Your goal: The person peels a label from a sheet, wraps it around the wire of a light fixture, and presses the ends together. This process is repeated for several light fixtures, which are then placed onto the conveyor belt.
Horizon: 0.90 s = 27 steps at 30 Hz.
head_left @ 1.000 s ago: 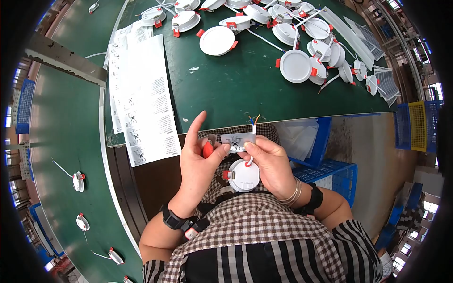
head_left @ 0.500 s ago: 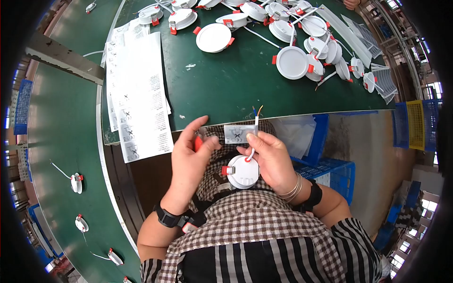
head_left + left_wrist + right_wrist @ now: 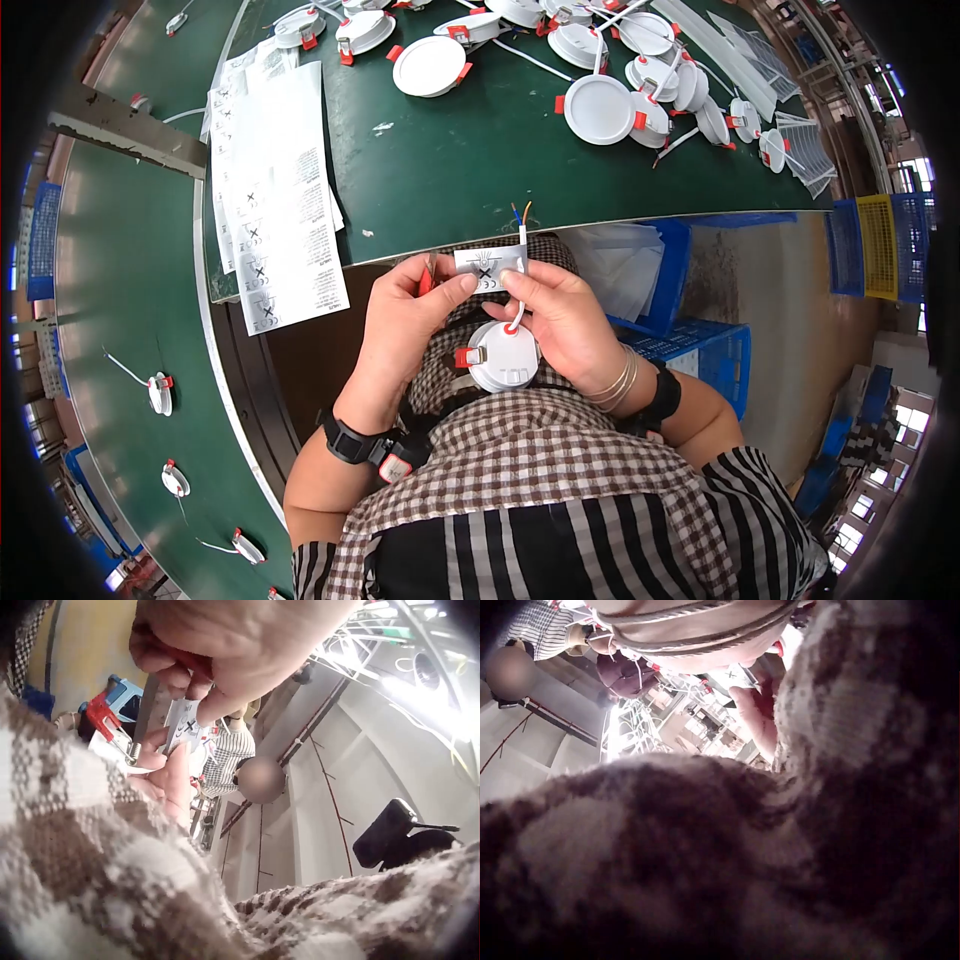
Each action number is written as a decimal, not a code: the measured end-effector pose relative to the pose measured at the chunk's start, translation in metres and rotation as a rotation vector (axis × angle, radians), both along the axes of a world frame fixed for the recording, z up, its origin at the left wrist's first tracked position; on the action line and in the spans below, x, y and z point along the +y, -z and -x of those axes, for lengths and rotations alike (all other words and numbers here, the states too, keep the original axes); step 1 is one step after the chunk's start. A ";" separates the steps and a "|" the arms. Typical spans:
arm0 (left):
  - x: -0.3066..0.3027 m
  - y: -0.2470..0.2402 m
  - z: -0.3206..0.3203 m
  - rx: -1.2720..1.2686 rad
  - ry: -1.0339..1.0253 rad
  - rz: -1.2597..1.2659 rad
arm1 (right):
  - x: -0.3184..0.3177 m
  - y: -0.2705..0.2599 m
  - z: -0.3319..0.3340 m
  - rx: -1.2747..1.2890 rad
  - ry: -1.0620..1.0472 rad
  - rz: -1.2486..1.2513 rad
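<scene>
A silver printed label [image 3: 482,266] is stretched between both hands above the lap, its right end at the white cable [image 3: 522,238] of a round downlight [image 3: 507,358]. My right hand [image 3: 572,322] pinches the label and cable between thumb and fingers. My left hand [image 3: 402,312] pinches the label's left end and also keeps a small red-handled tool [image 3: 427,281] tucked in its fingers; the tool's kind is hidden. Blue and brown wire ends stick up from the cable. Below the hands hangs the downlight, back showing, with a red-tipped spring clip [image 3: 470,357] at its left.
Several downlights [image 3: 600,108] with cables lie across the back of the green table [image 3: 450,165]. Printed label sheets [image 3: 285,200] overhang its front left edge. Blue crates [image 3: 720,350] stand below right. More downlights [image 3: 160,392] sit on the green surface at left.
My left hand drew away from the label half a second ago and is now back at its left end. The right hand has kept its grip on label and cable.
</scene>
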State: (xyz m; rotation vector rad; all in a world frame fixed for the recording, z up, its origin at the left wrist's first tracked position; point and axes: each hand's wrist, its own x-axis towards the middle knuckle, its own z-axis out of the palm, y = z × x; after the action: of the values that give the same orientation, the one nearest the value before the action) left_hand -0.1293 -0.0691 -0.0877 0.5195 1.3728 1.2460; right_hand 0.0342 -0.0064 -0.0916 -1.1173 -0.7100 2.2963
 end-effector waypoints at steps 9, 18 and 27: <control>-0.001 0.000 -0.001 0.000 -0.037 0.024 | 0.001 -0.002 0.000 0.039 0.036 0.005; -0.006 0.000 0.011 -0.098 -0.135 0.008 | -0.001 0.007 -0.003 0.029 0.070 0.011; -0.006 0.008 0.006 -0.106 -0.087 0.014 | 0.002 0.005 -0.006 0.052 -0.024 0.041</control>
State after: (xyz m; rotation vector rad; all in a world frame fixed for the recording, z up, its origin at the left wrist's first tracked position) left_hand -0.1358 -0.0756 -0.0953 0.3823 1.3256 1.3154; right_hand 0.0403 -0.0046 -0.0968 -1.0690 -0.6633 2.3606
